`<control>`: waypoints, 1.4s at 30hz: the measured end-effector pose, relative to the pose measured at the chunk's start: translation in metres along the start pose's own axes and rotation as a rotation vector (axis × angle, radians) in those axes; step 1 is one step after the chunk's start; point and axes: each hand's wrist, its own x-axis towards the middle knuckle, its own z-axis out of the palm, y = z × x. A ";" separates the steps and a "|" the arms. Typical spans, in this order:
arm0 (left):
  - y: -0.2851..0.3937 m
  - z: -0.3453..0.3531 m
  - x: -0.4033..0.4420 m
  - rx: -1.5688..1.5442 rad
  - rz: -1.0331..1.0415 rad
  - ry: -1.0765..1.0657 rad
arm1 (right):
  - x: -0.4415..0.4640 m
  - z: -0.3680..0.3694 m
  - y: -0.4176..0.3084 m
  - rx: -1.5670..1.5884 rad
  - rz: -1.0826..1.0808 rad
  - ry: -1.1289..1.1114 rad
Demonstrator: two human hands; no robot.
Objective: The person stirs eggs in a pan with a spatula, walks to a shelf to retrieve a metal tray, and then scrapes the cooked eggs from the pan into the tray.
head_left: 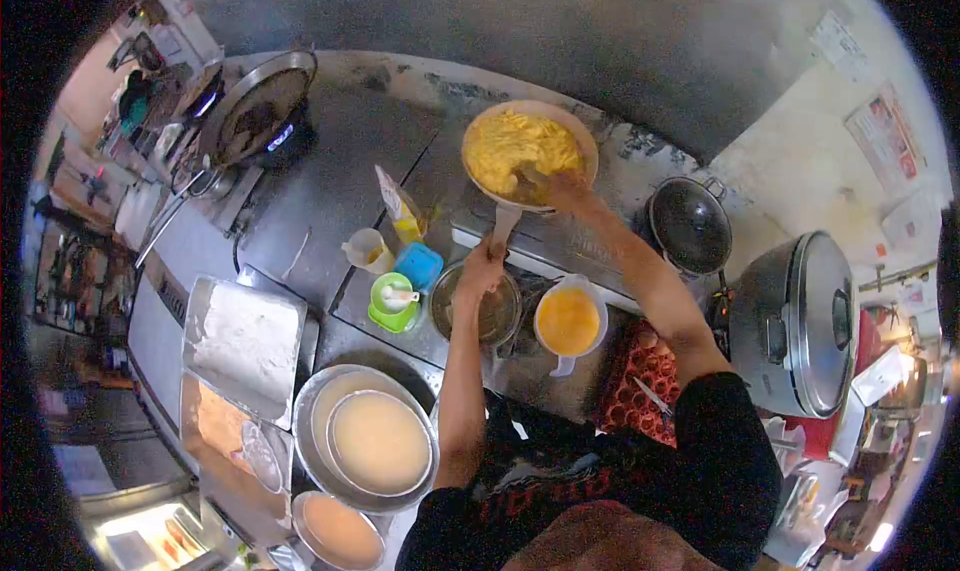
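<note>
Because our left hand [482,273] is the one steadying the pan [589,156], a slip or twist of that wrist could tip its load over the rim. We have those fingers wrapped around the pale, straight handle [506,225], which points back towards us, while the pan stands at the far side of the work surface, near the back wall. Our right hand [570,193] reaches over the pan's near right edge, low beside the food; blur hides the fingertips, so we cannot tell whether they pinch a tool or what spacing they have. If the metal is hot, so low a reach could scald our knuckles, and a hard push sideways could send the yellow mass [515,146] over the edge. Between our forearms stands a jug [564,365] of orange-yellow liquid, where a dropped elbow could knock it; our left forearm also crosses above a round metal bowl [517,316] and passes near a wide basin [304,421].

As for textures, we see the yellow mass lying in soft, ruffled folds, matte and lumpy, inside a broad round pan with a pale rim. The jug looks like translucent plastic, its contents smooth and flat. Thin shiny metal forms the basin, which cradles a smaller bowl of creamy liquid. Left of it, a rectangular tray [190,346] carries crumbly white powder, and the red egg tray [622,383] is moulded into rows of round cups.
</note>
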 end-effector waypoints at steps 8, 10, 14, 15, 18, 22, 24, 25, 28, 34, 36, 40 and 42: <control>-0.003 0.002 0.003 -0.058 0.037 -0.003 | 0.059 -0.055 0.058 -0.243 -0.128 0.139; -0.011 0.002 0.005 -0.136 0.051 -0.032 | 0.073 -0.019 0.060 -0.247 -0.099 0.139; -0.008 0.004 0.004 -0.070 0.034 0.017 | 0.029 0.015 0.019 -0.077 -0.027 0.104; -0.012 0.004 0.007 -0.076 0.027 0.022 | 0.015 0.001 0.014 -0.073 -0.048 0.047; -0.015 0.003 0.010 -0.084 0.028 0.004 | -0.014 -0.077 0.028 -0.330 -0.280 -0.236; 0.002 0.000 0.000 0.006 0.001 0.047 | -0.062 -0.193 -0.011 -0.410 -0.198 -0.211; -0.002 0.001 0.003 0.025 0.025 0.029 | -0.044 -0.157 0.028 -0.602 -0.054 -0.292; -0.007 0.000 0.005 0.039 0.035 0.023 | -0.043 -0.138 0.033 -0.532 -0.079 -0.245; -0.018 -0.001 0.011 0.040 0.099 0.020 | -0.056 -0.090 0.018 -0.319 -0.207 0.072; -0.012 0.002 0.010 0.053 0.034 0.082 | -0.012 -0.049 0.030 -0.173 -0.259 0.511; -0.009 0.000 0.008 0.024 0.088 0.059 | -0.002 -0.063 0.036 -0.328 -0.338 0.527; -0.006 0.000 0.000 -0.116 0.035 0.015 | 0.050 -0.053 0.079 -0.705 -0.285 0.313; -0.005 0.000 0.002 -0.094 0.057 0.004 | 0.090 -0.022 0.111 -0.993 -0.237 0.120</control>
